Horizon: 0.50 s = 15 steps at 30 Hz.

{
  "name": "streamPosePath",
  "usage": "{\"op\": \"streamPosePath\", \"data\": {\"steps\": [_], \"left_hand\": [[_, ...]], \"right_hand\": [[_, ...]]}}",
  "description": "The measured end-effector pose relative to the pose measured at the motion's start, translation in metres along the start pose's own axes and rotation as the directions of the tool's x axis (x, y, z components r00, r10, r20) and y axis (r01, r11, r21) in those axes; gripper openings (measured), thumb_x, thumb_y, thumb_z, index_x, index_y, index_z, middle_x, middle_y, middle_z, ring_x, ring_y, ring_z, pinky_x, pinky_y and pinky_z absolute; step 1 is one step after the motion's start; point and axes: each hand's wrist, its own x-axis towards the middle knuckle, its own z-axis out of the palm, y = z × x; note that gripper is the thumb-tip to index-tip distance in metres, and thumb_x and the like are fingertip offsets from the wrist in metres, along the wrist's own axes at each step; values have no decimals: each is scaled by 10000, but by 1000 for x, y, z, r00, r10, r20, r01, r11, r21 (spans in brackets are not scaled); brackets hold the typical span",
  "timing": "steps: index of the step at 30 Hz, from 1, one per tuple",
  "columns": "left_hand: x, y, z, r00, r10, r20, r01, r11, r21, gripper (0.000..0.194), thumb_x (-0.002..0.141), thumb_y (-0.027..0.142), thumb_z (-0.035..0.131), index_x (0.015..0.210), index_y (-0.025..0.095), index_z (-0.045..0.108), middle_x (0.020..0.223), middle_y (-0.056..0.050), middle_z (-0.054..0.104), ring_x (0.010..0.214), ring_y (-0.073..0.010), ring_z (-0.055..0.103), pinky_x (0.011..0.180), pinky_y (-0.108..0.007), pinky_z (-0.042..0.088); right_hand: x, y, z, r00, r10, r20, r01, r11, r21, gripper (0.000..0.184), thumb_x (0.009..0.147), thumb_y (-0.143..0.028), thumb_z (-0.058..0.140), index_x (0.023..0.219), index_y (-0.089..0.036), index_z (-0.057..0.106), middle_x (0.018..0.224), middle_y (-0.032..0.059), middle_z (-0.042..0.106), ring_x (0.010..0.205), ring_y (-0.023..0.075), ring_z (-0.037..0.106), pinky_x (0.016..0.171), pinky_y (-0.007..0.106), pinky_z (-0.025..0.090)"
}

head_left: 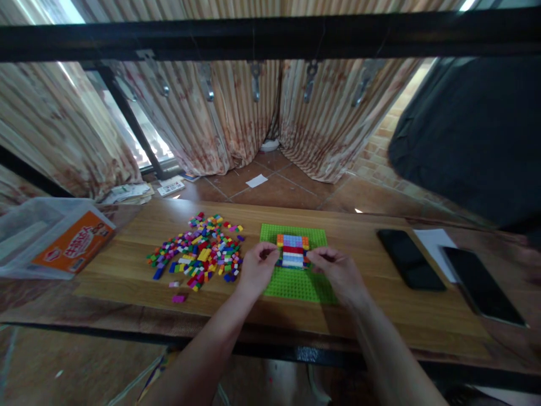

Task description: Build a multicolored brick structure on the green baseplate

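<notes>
A small model of toy building bricks [292, 251] sits on a green studded baseplate [289, 287]. Its rows are orange and lavender at the far end, then red, light blue and white, with dark blue at the near corners. Bent fingers of my left hand [259, 268] are closed at the model's left side. Across from it, my right hand [338, 272] pinches at the right side. The fingertips cover the model's edges, so any small brick between them is hidden. Left of the plate lies a spread pile of loose bricks [204, 255] in many colours.
A pink brick [178, 299] lies near the wooden board's front edge. On the far left stands a clear plastic box [51, 206] with an orange label. Two dark phones, one [409, 259] nearer and another [482, 285] farther right, lie beside white paper [435, 248]. A black bar [270, 38] crosses above.
</notes>
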Motion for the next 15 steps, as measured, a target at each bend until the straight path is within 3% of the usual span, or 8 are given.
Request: {"op": "streamPosePath", "data": {"steps": [3, 7, 15], "left_hand": [[-1, 0, -4, 999, -48, -20, 47, 997, -54, 138, 774, 214, 597, 857, 159, 692, 669, 8, 636, 620, -121, 579, 622, -230, 455], [1, 0, -5, 998, -47, -38, 45, 998, -43, 150, 782, 192, 593, 885, 158, 697, 737, -12, 673, 655, -125, 605, 645, -234, 479], [2, -6, -3, 999, -20, -43, 20, 1000, -5, 171, 823, 161, 584, 957, 148, 689, 920, -75, 724, 799, -166, 671, 699, -264, 527]], "right_hand": [[-1, -8, -8, 994, 8, -111, 10, 987, 160, 328, 540, -456, 855, 644, -190, 694, 563, -39, 582, 523, 81, 469, 537, 225, 388], [2, -12, -12, 981, 28, -194, 22, 968, 250, 346, 508, -445, 869, 620, -183, 672, 546, -44, 554, 503, 70, 447, 508, 209, 379], [6, -3, 4, 976, -17, -219, 37, 995, 90, 361, 555, -481, 820, 687, -165, 705, 622, 3, 653, 485, 79, 478, 473, 216, 388]]}}
